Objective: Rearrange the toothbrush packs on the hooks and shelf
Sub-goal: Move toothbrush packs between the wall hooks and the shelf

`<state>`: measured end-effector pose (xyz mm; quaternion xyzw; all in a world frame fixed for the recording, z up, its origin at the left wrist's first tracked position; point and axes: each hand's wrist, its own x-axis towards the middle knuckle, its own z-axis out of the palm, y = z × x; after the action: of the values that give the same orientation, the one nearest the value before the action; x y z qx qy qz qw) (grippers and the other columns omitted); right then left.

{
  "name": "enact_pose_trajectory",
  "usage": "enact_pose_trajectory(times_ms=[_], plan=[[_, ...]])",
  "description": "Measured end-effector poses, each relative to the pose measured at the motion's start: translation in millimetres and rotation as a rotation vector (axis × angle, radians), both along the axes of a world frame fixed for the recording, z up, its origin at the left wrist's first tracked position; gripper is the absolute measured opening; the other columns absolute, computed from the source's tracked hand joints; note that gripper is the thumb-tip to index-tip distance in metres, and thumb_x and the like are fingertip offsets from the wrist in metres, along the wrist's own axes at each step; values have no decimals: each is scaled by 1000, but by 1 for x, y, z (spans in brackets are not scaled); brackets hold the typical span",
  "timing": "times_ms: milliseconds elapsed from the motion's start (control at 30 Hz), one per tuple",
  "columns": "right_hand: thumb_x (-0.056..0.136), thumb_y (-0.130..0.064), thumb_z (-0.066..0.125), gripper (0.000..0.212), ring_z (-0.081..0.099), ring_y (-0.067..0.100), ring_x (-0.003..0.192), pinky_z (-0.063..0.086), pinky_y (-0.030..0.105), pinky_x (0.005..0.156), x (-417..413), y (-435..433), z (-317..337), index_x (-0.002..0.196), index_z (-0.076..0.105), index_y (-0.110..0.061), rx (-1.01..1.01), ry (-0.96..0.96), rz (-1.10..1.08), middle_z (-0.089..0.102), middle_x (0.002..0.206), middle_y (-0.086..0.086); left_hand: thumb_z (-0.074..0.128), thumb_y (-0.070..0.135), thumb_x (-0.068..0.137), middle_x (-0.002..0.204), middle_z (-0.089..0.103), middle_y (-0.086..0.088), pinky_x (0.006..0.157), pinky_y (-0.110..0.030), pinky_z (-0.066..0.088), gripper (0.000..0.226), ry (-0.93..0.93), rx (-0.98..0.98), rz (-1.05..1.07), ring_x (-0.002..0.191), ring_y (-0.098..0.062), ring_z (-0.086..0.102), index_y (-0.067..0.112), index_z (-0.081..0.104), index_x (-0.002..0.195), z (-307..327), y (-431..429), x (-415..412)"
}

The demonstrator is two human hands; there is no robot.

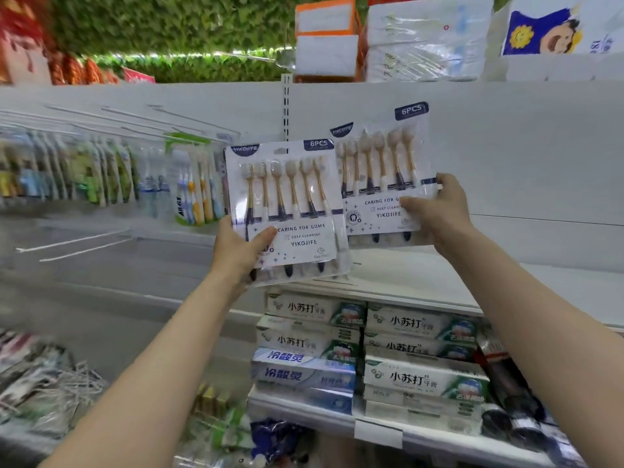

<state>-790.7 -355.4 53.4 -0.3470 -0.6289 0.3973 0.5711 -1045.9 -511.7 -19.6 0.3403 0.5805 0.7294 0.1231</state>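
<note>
Head view:
- Left hand (241,251) grips the left 6-piece YIKOJIFE toothbrush pack (287,211) at its bottom-left corner. The thumb is curled over the front card and the other fingers are hidden behind.
- A second pack edge seems to show behind it on the right side; can't tell for sure.
- Right hand (439,211) grips the right YIKOJIFE toothbrush pack (378,170) at its lower right edge, thumb across the front, fingertips wrapped round the side.
- Both packs are in the air in front of the white back panel (523,146), above the white shelf (439,275). Neither is on a hook.
- The left pack sits lower and overlaps the right pack's lower-left corner. The right pack is slightly tilted.
- Far left, a blurred row of hanging toothbrush packs (101,170) fills the hooks, with bare hooks (189,119) above.
- The slotted upright (286,103) is just behind the left pack's top.
- Stacked toothpaste boxes (405,332) sit under the shelf.
- Wrapped tissue packs (429,38) are on top of the unit.
</note>
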Motion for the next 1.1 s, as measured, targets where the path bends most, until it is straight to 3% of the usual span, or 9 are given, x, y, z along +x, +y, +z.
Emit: enact_pose_trajectory(times_ms=[100,267,400,533,600,733,867,1033,1100], plan=[[77,-10,81,58,71,24,97,60,56,79,-52,-27,-3,124,50,-25,7,3,30,66,111,-1,82,17,81,117,69,-3,88,-47,58,57,17,20,15,103,-21,69,16,48,127,2,-39,-44],[81,-8,79,54,69,19,94,60,44,86,-158,-92,-8,122,47,-24,30,21,141,63,102,-7,82,14,81,109,70,-5,90,-45,57,51,32,2,66,99,-21,70,12,49,120,1,-123,-131],[86,-6,74,44,70,20,93,60,30,70,-247,-147,-15,122,50,-15,-12,93,204,66,104,1,80,11,82,107,68,-2,84,-36,57,47,57,11,96,96,-18,68,18,48,115,0,-198,-202],[95,-10,62,35,59,8,85,44,6,51,-312,-195,-24,122,40,-13,-74,316,63,52,109,-1,77,7,84,106,67,0,76,-27,58,50,44,18,95,92,-11,68,19,44,119,-5,-259,-255],[98,-14,58,44,57,14,91,42,7,54,-334,-216,-35,135,34,-8,-83,358,-39,49,110,-2,76,6,84,104,67,2,70,-22,57,49,38,14,106,89,-9,68,18,44,118,-7,-279,-277],[97,-18,58,55,59,20,109,53,32,88,-373,-248,-54,141,27,-7,-128,398,-81,55,125,4,77,7,84,108,67,0,76,-26,56,53,38,-4,101,95,-14,67,17,43,122,-10,-300,-317],[99,-12,58,34,49,2,75,36,0,48,-399,-260,-70,122,35,-6,-182,454,-91,44,91,-10,77,6,84,108,65,2,72,-21,54,55,57,29,72,95,-11,66,15,41,125,-13,-299,-348],[99,-7,59,40,45,-14,75,35,-4,50,-426,-266,-99,129,34,-15,-238,528,-78,42,97,-19,76,6,84,108,68,-1,75,-27,57,52,61,23,-52,95,-13,70,19,43,121,-16,-279,-380],[98,-9,61,44,54,-7,86,38,-2,57,-438,-268,-106,134,36,-13,-218,520,-102,50,108,-13,76,5,83,107,68,0,76,-29,57,50,78,11,-91,95,-13,70,21,44,118,-16,-270,-393]])
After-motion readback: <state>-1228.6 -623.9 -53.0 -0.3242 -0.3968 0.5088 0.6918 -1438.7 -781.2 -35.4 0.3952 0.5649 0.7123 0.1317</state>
